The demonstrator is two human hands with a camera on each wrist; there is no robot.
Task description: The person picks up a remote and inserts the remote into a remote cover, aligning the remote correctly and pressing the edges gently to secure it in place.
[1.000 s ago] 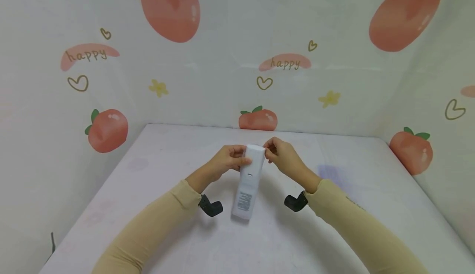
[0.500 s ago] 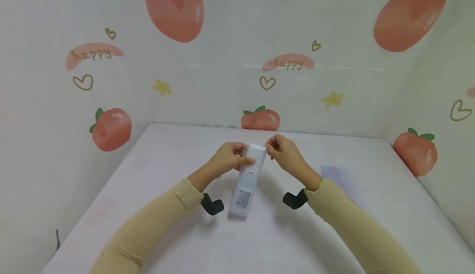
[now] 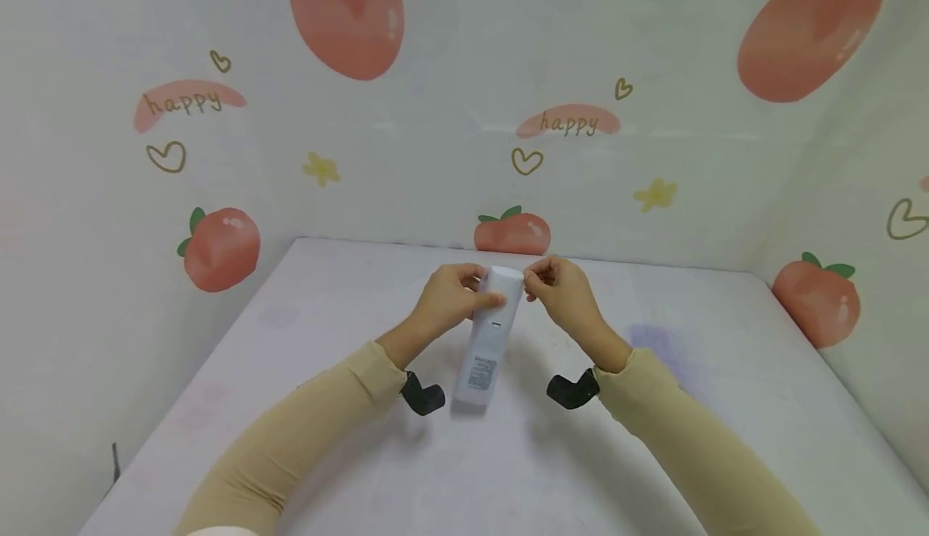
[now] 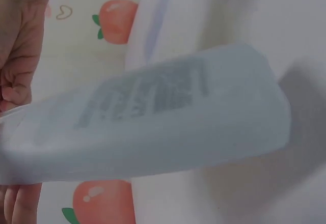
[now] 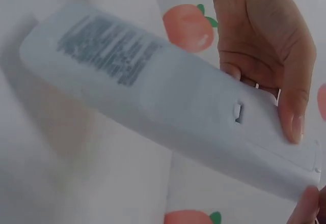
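Note:
A white remote control (image 3: 485, 351) is held back side up above the table, its far end higher. A block of grey print and a small slot show on its back, and its surface looks like a translucent cover. My left hand (image 3: 450, 298) grips the far end from the left, the thumb (image 5: 294, 117) lying across the back. At the far right corner my right hand (image 3: 566, 290) pinches the edge with curled fingers; one fingertip (image 5: 304, 206) shows there in the right wrist view. The front of the remote is hidden.
The white table (image 3: 363, 455) has a faint purple patch (image 3: 656, 351) at right. A pale curtain (image 3: 428, 117) with fruit prints encloses its back and sides. Dark wrist-camera mounts (image 3: 423, 395) stick out from both sleeves. A dark thin cord (image 3: 115, 462) hangs at far left.
Both hands and the remote control have risen slightly in the head view. The remote's near end has lifted with them. The grip of both hands looks the same.

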